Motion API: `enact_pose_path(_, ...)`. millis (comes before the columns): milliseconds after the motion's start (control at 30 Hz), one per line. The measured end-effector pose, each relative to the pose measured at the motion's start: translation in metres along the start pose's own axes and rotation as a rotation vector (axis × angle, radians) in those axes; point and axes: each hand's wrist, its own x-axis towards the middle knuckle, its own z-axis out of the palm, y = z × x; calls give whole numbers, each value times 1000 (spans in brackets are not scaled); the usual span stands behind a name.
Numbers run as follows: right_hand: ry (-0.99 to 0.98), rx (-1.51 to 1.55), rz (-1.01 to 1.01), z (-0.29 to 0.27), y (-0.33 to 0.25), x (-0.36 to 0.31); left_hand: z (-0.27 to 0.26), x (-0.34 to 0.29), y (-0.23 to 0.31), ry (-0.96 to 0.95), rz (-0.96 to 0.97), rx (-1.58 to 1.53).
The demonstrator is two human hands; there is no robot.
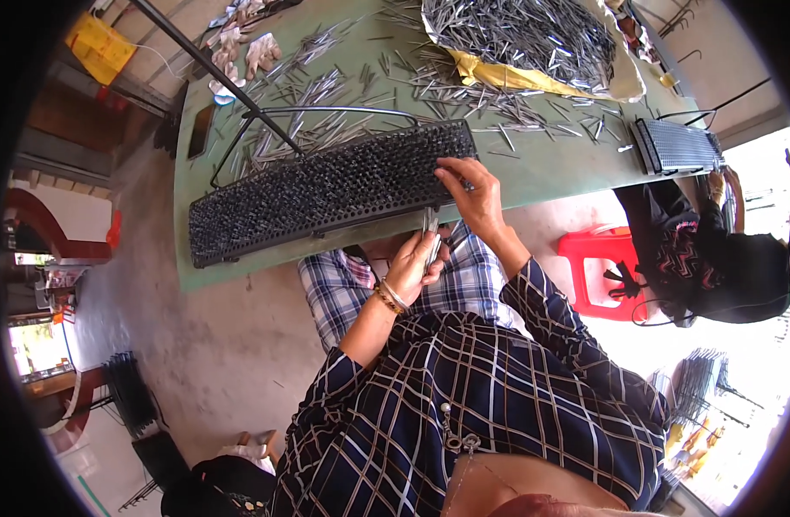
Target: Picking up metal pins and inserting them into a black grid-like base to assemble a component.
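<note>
A long black perforated rack [326, 194] lies tilted along the table's near edge. Most of its holes are filled with short dark rods, and a row along the lower edge shows as bare holes. My left hand [412, 267] is closed around a small bundle of thin metal rods [431, 231], just below the rack's right part. Above it, my right hand [474, 194] reaches to the right end of the rack. Its thumb and forefinger are pinched together at the rods' tops; whatever they hold is too small to make out.
Loose metal rods [317, 95] are strewn over the green table [533, 177]. A large open sack [619, 82] of rods stands at the back. Gloves [261, 53] lie at far left. On the right, another person [714, 258] works at a similar rack [679, 145], near a red stool [597, 267].
</note>
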Motion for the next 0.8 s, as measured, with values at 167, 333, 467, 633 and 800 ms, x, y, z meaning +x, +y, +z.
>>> enact_pose_path(167,-53,-216,-222,-2,-3,-3,-2,-5,-1,-5,13,-58)
enact_pose_path(333,-115,-439,-296,-6,-13,-6,0,-11,1,-8,15,-76)
enact_pose_path(467,1,-176,-241,-10,-11,-6,8,-14,9,-17,42,-10)
enact_pose_path(633,-488,394,397,-26,-30,-10,15,-15,14,-90,56,205)
enact_pose_path(800,-308,467,449,-30,-12,-9,15,-8,13,-104,16,147)
